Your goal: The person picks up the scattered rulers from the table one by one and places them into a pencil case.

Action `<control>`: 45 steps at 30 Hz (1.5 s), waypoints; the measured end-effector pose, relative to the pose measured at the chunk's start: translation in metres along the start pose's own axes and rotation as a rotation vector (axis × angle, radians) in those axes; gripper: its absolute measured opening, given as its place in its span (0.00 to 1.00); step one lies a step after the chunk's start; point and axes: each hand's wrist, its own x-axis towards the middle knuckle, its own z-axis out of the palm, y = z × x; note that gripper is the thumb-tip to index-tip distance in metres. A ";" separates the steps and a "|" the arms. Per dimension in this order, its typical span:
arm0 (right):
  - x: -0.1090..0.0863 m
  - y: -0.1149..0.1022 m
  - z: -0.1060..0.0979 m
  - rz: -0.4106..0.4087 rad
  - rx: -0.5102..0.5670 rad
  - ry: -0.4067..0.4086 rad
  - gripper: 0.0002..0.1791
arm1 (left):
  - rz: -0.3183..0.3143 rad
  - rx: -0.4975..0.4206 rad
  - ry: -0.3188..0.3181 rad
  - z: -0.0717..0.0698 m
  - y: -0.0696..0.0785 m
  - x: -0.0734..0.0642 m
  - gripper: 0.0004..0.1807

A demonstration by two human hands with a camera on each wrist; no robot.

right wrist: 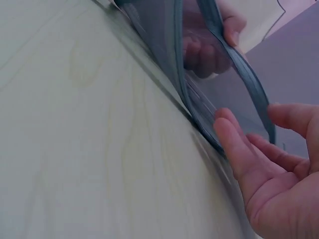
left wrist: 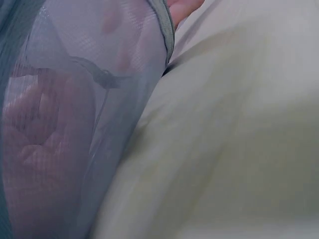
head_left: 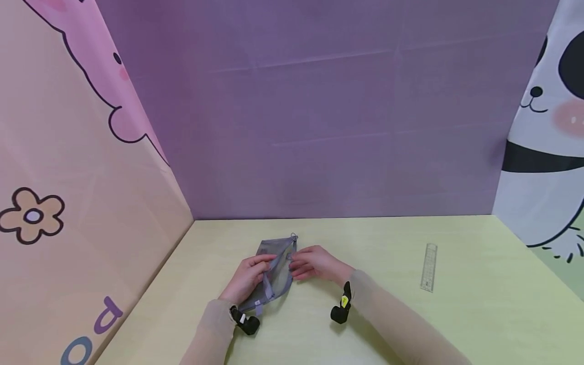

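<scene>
A grey-blue see-through mesh zipper pouch (head_left: 275,276) is held tilted over the left-middle of the table, its zipped mouth parted. My left hand (head_left: 250,276) grips one side of that mouth, thumb on the outside; in the left wrist view its curled fingers (left wrist: 42,129) show through the mesh. At the opposite end of the opening is my right hand (head_left: 316,263). The right wrist view has its thumb (right wrist: 294,118) and a finger at the zipper band (right wrist: 251,87), pinching it, while another finger stretches along the opening. Mesh partly veils the left fingers.
Right of the hands, a clear ruler (head_left: 429,267) lies on the pale wood-grain table (head_left: 365,235). A purple backdrop (head_left: 296,111) rises behind the table's far edge. Printed cloth walls stand at the left (head_left: 91,203) and right (head_left: 543,192).
</scene>
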 end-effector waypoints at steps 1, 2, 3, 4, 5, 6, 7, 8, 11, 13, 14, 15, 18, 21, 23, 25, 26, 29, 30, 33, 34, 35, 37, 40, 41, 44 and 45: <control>-0.003 0.001 -0.006 -0.006 0.001 -0.002 0.24 | 0.000 0.002 0.003 0.000 0.000 0.000 0.20; -0.006 0.001 -0.011 -0.015 0.004 -0.004 0.24 | 0.001 0.002 0.005 0.000 0.000 0.000 0.20; -0.009 0.001 -0.018 -0.022 0.006 -0.004 0.24 | 0.003 0.003 0.005 0.000 0.000 0.000 0.20; -0.013 0.000 -0.025 -0.034 0.001 -0.006 0.24 | 0.006 0.004 0.004 0.000 0.000 -0.001 0.20; -0.018 0.000 -0.033 -0.047 -0.004 -0.007 0.24 | 0.005 0.004 0.005 0.000 -0.001 -0.001 0.20; -0.023 -0.001 -0.041 -0.060 -0.011 0.000 0.25 | 0.009 0.008 0.005 0.001 -0.001 -0.001 0.20; -0.030 -0.002 -0.049 -0.074 -0.027 0.008 0.25 | 0.007 0.007 0.005 0.001 -0.001 -0.001 0.20; -0.037 -0.004 -0.057 -0.091 -0.046 0.016 0.26 | 0.005 0.005 0.006 0.001 -0.002 -0.001 0.20; -0.059 -0.008 -0.083 -0.139 -0.100 0.049 0.27 | -0.002 0.018 0.003 0.001 -0.002 -0.002 0.20; -0.073 -0.009 -0.102 -0.172 -0.131 0.058 0.28 | -0.005 0.030 0.001 0.000 -0.002 -0.004 0.20; -0.079 -0.009 -0.111 -0.187 -0.140 0.060 0.28 | -0.005 0.036 0.002 0.000 -0.002 -0.005 0.20; -0.085 -0.009 -0.120 -0.200 -0.146 0.062 0.28 | -0.004 0.041 0.002 -0.001 -0.002 -0.005 0.20; -0.103 -0.010 -0.146 -0.243 -0.161 0.053 0.25 | -0.004 0.044 0.004 -0.003 -0.001 -0.007 0.21; -0.122 -0.011 -0.168 -0.293 -0.163 0.048 0.17 | -0.006 0.040 0.001 -0.005 -0.001 -0.008 0.21; -0.134 -0.013 -0.182 -0.337 -0.160 0.040 0.13 | -0.008 0.037 -0.004 -0.006 -0.002 -0.009 0.21; -0.146 -0.014 -0.195 -0.399 -0.160 0.031 0.13 | -0.006 0.028 -0.007 -0.007 -0.003 -0.009 0.21; -0.151 -0.015 -0.201 -0.430 -0.160 0.029 0.14 | -0.005 0.023 -0.008 -0.007 -0.004 -0.009 0.21; -0.164 -0.013 -0.218 -0.516 -0.144 0.046 0.15 | 0.001 0.007 -0.008 -0.009 -0.005 -0.010 0.20; -0.168 -0.011 -0.223 -0.533 -0.142 0.065 0.16 | 0.003 0.005 -0.009 -0.009 -0.005 -0.010 0.20; -0.177 -0.005 -0.237 -0.540 -0.127 0.140 0.16 | 0.005 0.001 -0.016 -0.009 -0.005 -0.010 0.20; -0.181 -0.003 -0.240 -0.528 -0.130 0.170 0.16 | 0.005 0.001 -0.018 -0.009 -0.005 -0.010 0.20; -0.184 -0.001 -0.243 -0.511 -0.146 0.203 0.15 | 0.004 0.000 -0.021 -0.008 -0.004 -0.010 0.20; -0.189 0.001 -0.247 -0.479 -0.191 0.270 0.15 | 0.004 0.002 -0.027 -0.008 -0.004 -0.010 0.20; -0.197 0.002 -0.252 -0.405 -0.356 0.383 0.23 | 0.002 0.007 -0.033 -0.007 -0.003 -0.009 0.20; -0.199 0.003 -0.253 -0.377 -0.419 0.417 0.26 | 0.001 0.009 -0.035 -0.006 -0.002 -0.009 0.21; -0.203 0.003 -0.255 -0.275 -0.553 0.456 0.32 | 0.005 0.011 -0.034 -0.005 0.000 -0.009 0.21; -0.203 0.003 -0.256 -0.245 -0.582 0.449 0.34 | 0.007 0.011 -0.031 -0.004 0.000 -0.009 0.21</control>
